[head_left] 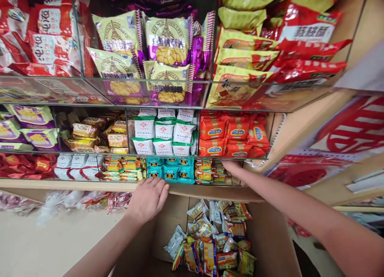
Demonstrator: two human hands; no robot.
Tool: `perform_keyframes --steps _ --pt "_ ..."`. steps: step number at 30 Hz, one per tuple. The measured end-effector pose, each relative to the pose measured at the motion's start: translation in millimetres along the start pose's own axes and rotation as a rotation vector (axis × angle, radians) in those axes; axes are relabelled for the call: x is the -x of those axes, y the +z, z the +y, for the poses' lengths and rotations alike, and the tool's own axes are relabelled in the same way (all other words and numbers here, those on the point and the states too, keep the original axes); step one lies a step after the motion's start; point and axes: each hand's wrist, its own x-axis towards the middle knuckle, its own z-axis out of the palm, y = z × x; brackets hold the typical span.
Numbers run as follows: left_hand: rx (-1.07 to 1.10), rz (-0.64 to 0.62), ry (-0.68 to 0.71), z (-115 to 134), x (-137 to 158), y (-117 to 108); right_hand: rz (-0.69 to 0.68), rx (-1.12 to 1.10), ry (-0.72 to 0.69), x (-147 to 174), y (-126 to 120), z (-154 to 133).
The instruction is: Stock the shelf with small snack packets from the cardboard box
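My left hand (pixel 148 199) lies on the tan front edge of the bottom shelf (pixel 114 186), just below several teal packets (pixel 170 172). Its fingers are bent over that edge and their tips are out of sight. My right hand (pixel 230 166) reaches into the bottom compartment at the right, beside small orange and yellow packets (pixel 204 171). The shelf above hides its fingers, so what they hold cannot be seen. Below both arms stands an open cardboard box (pixel 168 229) with several loose wrapped snacks (pixel 210 253) in orange, yellow and silver.
Red packets (pixel 212 133) and white-and-green packets (pixel 163 130) fill compartments just above. Higher up, a clear front panel (pixel 168 94) holds back biscuit packs (pixel 168 41). Bagged goods (pixel 90 199) lie under the shelf at the left. A red-and-white sign (pixel 345 137) stands at the right.
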Motion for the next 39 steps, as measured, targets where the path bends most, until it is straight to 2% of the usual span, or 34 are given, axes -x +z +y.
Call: perform_keyframes --steps 5,10,13,17,24,30,39 --pt "-0.01 0.0 -0.016 0.4 -0.6 3.0 -0.048 0.039 0.167 8.3 -4.7 11.4" --pt "-0.015 -0.001 -0.017 0.2 -1.0 2.9 -0.18 0.09 0.184 14.1 -15.4 14.7" --pt "-0.017 0.007 -0.016 0.0 -0.9 2.2 -0.304 0.21 0.176 17.9 -21.6 14.1" --pt "-0.016 0.023 0.002 -1.3 -0.5 2.6 -0.428 0.436 0.098 22.4 -26.0 10.3" --pt "-0.011 0.045 0.03 -3.2 -1.2 3.6 -0.5 0.679 -0.098 17.7 -12.9 4.5" --pt "0.002 0.037 0.02 -3.8 -0.5 3.5 -0.523 0.745 -0.177 11.9 2.1 9.7" --pt "0.007 0.033 0.011 -6.3 -2.6 8.2 -0.534 0.729 -0.198 8.0 8.9 18.1"
